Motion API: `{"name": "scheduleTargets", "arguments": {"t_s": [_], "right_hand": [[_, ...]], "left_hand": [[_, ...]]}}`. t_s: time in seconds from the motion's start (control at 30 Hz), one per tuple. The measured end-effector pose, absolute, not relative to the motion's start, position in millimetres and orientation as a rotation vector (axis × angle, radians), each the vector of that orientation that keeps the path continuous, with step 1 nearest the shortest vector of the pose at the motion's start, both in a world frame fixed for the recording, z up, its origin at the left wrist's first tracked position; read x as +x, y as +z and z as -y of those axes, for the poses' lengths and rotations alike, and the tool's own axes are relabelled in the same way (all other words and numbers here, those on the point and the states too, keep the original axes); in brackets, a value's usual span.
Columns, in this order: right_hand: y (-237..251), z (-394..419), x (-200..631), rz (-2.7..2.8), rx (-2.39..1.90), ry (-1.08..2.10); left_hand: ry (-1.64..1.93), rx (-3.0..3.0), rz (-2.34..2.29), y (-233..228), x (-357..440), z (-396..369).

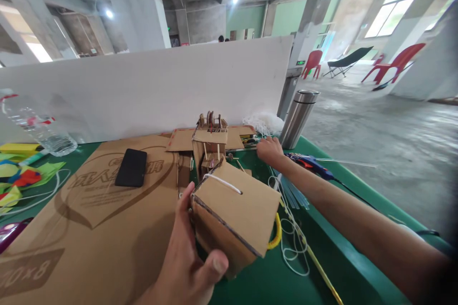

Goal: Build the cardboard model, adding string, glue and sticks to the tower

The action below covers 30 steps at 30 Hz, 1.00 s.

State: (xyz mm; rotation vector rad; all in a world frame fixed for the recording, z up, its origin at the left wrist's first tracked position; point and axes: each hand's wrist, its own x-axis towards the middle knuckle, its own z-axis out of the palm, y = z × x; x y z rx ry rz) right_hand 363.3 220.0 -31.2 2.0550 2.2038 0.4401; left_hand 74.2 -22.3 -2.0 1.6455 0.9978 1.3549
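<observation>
Left hand [186,257] grips brown cardboard box w/ white string loop on top [234,214], tilted, held just above green table [286,281], near front edge. Right hand [269,150] reaches far out, fingers curled by small cardboard-and-stick model [210,145]; can't tell if holding anything. Steel flask [297,118] just beyond; black phone [131,167] on flat cardboard sheet [89,228].

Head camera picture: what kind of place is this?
Probably a craft workbench in a big concrete hall: a green table with cardboard sheets, a glue gun, and a cardboard box in the left hand.
</observation>
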Motion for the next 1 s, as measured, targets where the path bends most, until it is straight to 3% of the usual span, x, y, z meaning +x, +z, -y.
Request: {"name": "scheduleTargets", "arguments": {"t_s": [0.27,0.5,0.77,0.8,0.93,1.0], "right_hand": [[-25.6,-202.5,357.3,-2.277,1.998,0.265],[-19.9,-181.3,349.1,-2.506,1.980,-0.069],[47.6,-129.2,347.8,-3.012,2.066,-0.468],[59.0,-117.0,346.2,-3.091,2.071,-0.548],[99.6,-64.8,331.8,-3.456,1.885,-1.415],[113.2,-41.9,322.7,-3.541,1.746,-1.486]], "left_hand": [[1.197,1.759,-1.084,34.8,55.1,-2.0],[0.884,1.553,-0.710,56.6,52.8,-15.8],[0.923,1.549,-0.825,62.1,68.7,-15.2],[0.956,1.528,-0.865,61.2,73.2,-11.2],[1.059,1.449,-0.903,55.6,88.9,5.7],[1.110,1.417,-0.889,53.6,93.6,12.5]]}}
